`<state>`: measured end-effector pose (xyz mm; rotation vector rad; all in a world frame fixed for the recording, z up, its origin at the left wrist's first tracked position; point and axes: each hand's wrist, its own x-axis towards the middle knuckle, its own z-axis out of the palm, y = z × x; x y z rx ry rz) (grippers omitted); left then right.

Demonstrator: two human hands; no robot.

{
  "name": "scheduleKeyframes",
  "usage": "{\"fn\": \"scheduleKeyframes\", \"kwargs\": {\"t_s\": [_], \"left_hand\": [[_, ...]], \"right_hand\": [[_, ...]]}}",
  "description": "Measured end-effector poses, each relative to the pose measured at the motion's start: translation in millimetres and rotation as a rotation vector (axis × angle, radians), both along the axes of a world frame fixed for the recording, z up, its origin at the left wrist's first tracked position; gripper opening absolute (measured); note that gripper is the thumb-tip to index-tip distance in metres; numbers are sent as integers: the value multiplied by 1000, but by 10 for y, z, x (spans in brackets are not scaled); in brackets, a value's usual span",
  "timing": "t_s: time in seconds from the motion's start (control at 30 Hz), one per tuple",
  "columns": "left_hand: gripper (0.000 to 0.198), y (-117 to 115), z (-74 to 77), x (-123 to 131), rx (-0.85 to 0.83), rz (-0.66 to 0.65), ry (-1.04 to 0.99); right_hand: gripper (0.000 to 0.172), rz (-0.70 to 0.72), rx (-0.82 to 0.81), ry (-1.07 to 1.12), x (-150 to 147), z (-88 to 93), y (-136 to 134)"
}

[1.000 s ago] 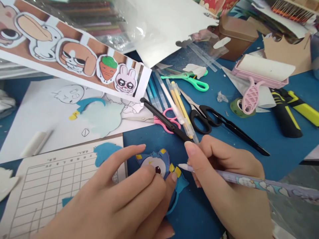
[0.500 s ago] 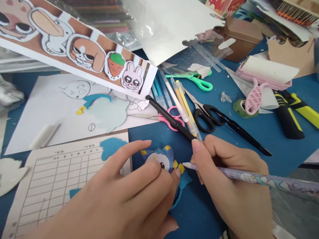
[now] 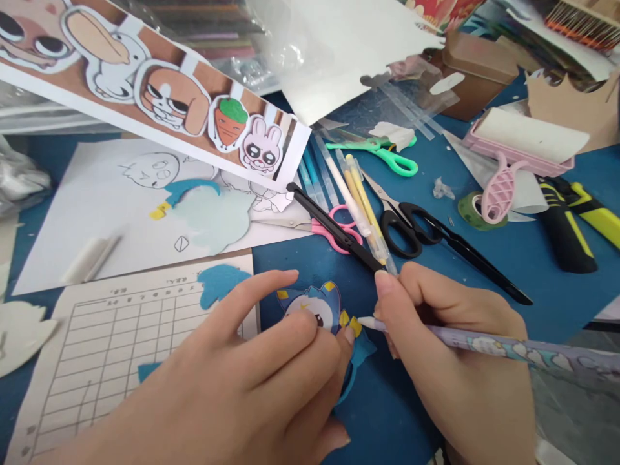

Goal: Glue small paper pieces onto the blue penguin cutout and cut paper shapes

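Observation:
My right hand (image 3: 465, 349) grips a lavender pen (image 3: 489, 342) with a cartoon pattern. Its pale tip meets a small yellow piece (image 3: 356, 327) on a blue cutout (image 3: 362, 352) with a thin curved strip. Over that cutout is my left hand (image 3: 271, 361), its index finger stretched out and the other fingers bent. One of its fingertips presses beside the yellow piece and hides part of the cutout. Just beyond the knuckles lies a blue cartoon character picture (image 3: 330, 303) with yellow ear patches, partly covered by the left hand.
A black utility knife (image 3: 334, 226), pink scissors (image 3: 310, 226), black scissors (image 3: 402, 223), green scissors (image 3: 394, 158) and several pens lie ahead. On the left are a gridded sheet (image 3: 116, 329), a sketch sheet (image 3: 62, 219) and a printed character strip (image 3: 159, 103). A pink lint roller (image 3: 501, 190) is at right.
The whole view has shifted slightly, so everything sits a little farther right. The hands hold nearly the same pose, with the pen tip still at the yellow piece.

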<state>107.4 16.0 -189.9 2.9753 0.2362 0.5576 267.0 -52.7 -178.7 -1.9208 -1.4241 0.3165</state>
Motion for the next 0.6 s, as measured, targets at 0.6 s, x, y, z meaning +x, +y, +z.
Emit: {"fn": "scheduleKeyframes", "kwargs": {"t_s": [0.6], "left_hand": [[34, -40, -15, -69, -16, 0, -3]], "right_hand": [[45, 6, 1, 28, 6, 1, -18]]}}
